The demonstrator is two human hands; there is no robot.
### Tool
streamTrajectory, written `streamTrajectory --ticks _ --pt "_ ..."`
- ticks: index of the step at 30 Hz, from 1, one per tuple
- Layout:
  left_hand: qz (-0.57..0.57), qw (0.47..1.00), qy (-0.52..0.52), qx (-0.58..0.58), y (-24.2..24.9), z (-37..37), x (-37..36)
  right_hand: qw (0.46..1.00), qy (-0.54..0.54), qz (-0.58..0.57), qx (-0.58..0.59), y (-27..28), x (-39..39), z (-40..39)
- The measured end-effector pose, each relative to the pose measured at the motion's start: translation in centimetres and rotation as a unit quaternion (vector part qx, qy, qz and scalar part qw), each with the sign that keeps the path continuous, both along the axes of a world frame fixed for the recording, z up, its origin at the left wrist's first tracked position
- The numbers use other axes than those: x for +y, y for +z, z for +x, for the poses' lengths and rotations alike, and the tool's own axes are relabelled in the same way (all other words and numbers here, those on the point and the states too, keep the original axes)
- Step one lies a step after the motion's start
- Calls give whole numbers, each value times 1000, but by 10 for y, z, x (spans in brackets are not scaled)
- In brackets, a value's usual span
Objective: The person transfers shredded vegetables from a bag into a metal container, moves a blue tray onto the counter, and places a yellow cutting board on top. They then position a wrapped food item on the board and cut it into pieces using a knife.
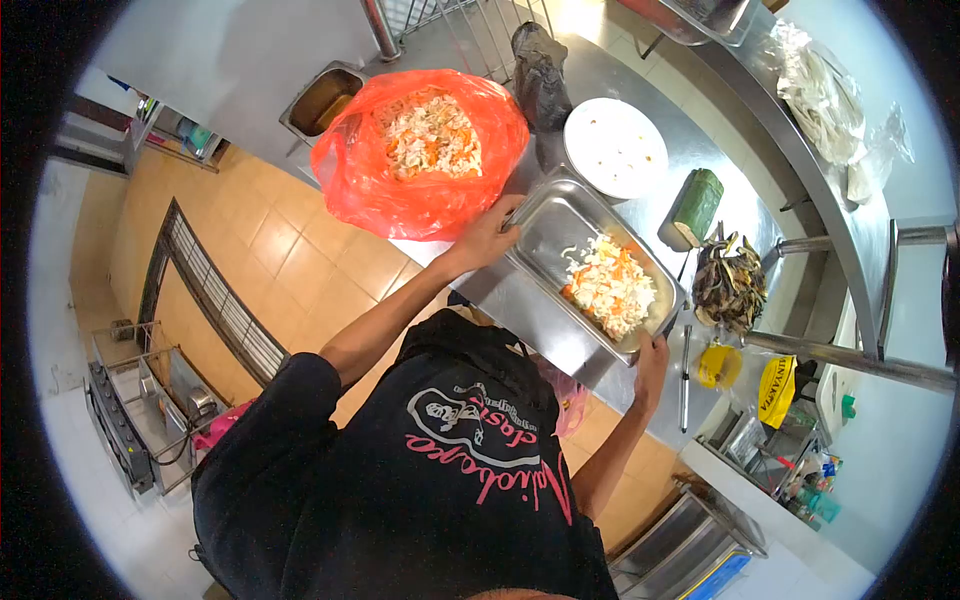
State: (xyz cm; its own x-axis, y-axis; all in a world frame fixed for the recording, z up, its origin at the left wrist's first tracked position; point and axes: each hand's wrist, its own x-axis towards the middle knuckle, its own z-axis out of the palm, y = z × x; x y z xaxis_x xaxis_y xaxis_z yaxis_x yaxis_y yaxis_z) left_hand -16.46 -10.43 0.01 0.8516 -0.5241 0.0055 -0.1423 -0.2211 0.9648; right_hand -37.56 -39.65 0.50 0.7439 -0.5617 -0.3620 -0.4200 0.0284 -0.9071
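Note:
A rectangular steel pan point(550, 215) is held between my two hands at the counter edge. Chopped white and orange vegetables point(612, 287) lie heaped toward its right end. My left hand point(487, 236) is closed on the pan's upper left end, fingers curled over the rim. At the lower right corner, my right hand point(651, 366) grips the other end, its fingers partly hidden. Just beyond my left hand, an open red plastic bag point(350, 165) holds a similar vegetable mix point(430, 135).
Behind the pan are a white plate point(615, 148) with small scraps and a black plastic bag point(540, 75). To the right lie a green cylindrical piece point(697, 208), dark peelings point(731, 283), a knife point(685, 385) and a yellow packet point(777, 390). A metal container point(322, 100) stands left.

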Motion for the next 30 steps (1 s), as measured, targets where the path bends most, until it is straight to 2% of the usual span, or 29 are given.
streamTrajectory --ticks 3,5,7,10,13,17,19,20,25,27,29,30 --pt "-27 1000 -2 -4 4 8 5 999 -9 -9 47 8 1 3" --pt "-52 998 -1 -22 3 13 7 1000 -3 -19 24 22 9 8" --pt "-2 998 31 58 15 16 17 1000 2 -28 1 36 20 16" --pt "-3 999 39 33 17 24 26 999 9 -20 -26 45 30 27" --pt "-9 999 30 29 11 30 35 999 23 -37 23 31 26 33" --pt "-2 998 62 13 16 29 37 999 28 -31 -4 33 33 35" --pt "-46 996 67 42 19 29 45 999 26 -35 4 43 39 40" --pt "-55 996 70 4 21 30 50 998 28 -57 11 47 42 42" --pt "-21 985 168 26 61 41 88 995 39 -93 2 74 77 87" --pt "39 964 261 27 68 47 113 994 62 -86 -1 76 91 113" --pt "46 955 294 0 56 62 148 980 155 -123 -15 76 108 143" --pt "53 944 323 -26 53 67 163 979 160 -123 -18 79 121 158"
